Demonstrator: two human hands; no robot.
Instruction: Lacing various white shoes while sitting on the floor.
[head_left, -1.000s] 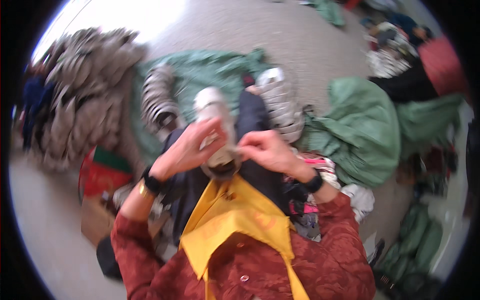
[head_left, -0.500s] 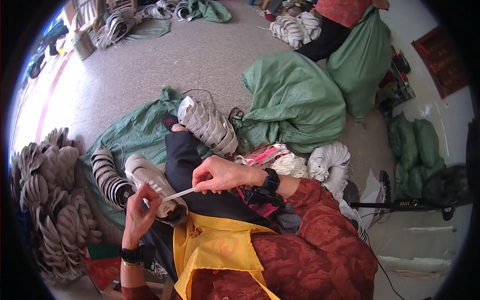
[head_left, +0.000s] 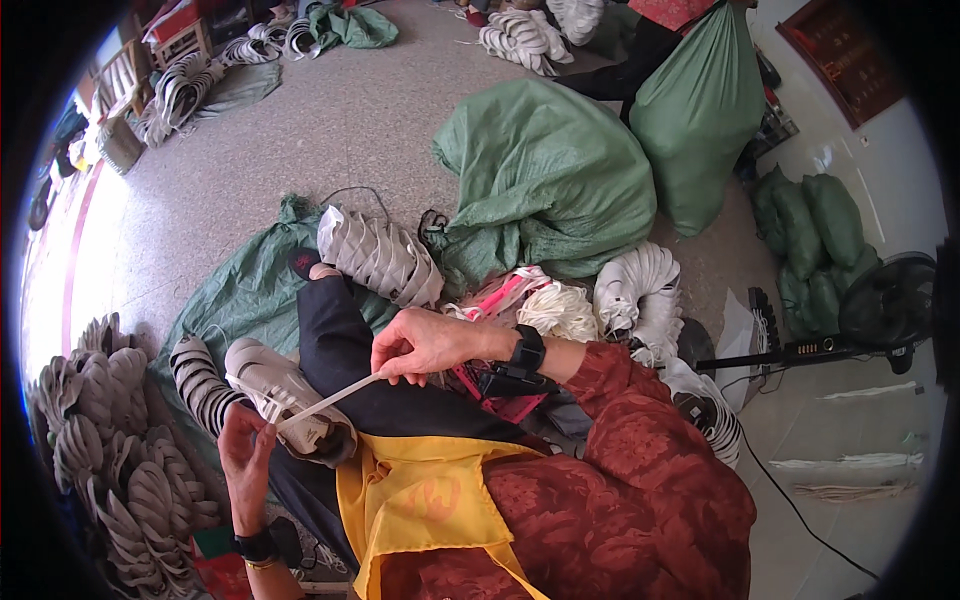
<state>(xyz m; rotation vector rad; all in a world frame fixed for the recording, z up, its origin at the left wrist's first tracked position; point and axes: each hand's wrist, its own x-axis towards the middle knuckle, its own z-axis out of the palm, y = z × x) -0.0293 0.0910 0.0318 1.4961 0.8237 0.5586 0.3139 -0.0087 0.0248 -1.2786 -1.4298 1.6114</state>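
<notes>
At the far left, stacked grey-white shoe uppers (head_left: pixel 100 455) crowd the side of the work, so the left elbow is best tucked in to avoid knocking them. Next comes a curved nested row of uppers (head_left: pixel 196 380), just beside the shoe.

The left hand (head_left: pixel 243 458) has thumb and forefinger pressed together on one end of a pale flat strip (head_left: pixel 330 400); this pinch should be light and flat, so that the end does not fold. To its right, the pale shoe (head_left: pixel 265 372) lies at the lap, toe pointing away to the upper left, its collar near the yellow apron (head_left: pixel 415 495). Good work here calls for a steady shoe, braced against the leg in dark trousers (head_left: pixel 340 330), and a strip without twists. The strip runs straight between the hands and crosses above the shoe in the view; whether it touches the shoe is hard to judge from overhead.

The right hand (head_left: pixel 432 342) pinches the strip's other end between thumb and fingertips, the remaining fingers loosely curled. An even, gentle pull from this side should hold it taut without dragging the shoe. Farther right lies a bundle of white cords (head_left: pixel 562 312).
</notes>
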